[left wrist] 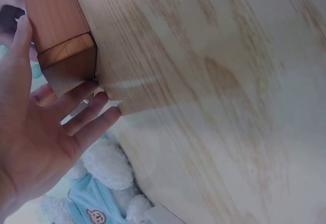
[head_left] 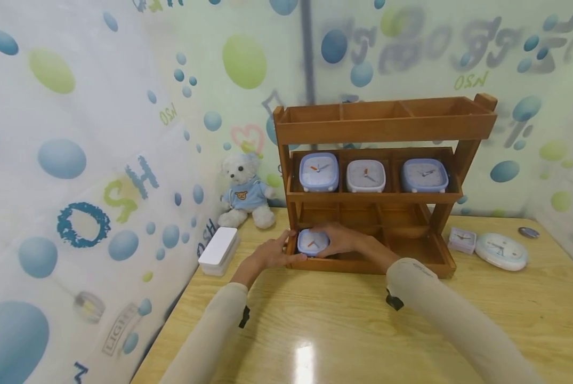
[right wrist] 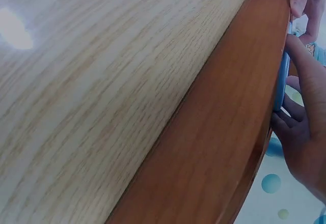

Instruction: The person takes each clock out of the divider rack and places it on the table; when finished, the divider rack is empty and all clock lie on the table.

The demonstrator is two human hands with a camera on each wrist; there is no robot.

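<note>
Your right hand (head_left: 340, 238) pinches the blue clock (head_left: 310, 243) low in the wooden rack (head_left: 387, 130), at its eight o'clock; the front rail (head_left: 363, 266) presumably checks forward sliding. Your left hand (head_left: 271, 253), fingers spread, lies at the clock's nine o'clock, probably steadying the rack.

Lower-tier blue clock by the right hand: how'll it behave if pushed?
Likely stiff: the blue clock looks hard-cased. Unlikely to roll, given its squarish outline. Probably won't slide far forward, since the wooden front lip stands before it.
</note>
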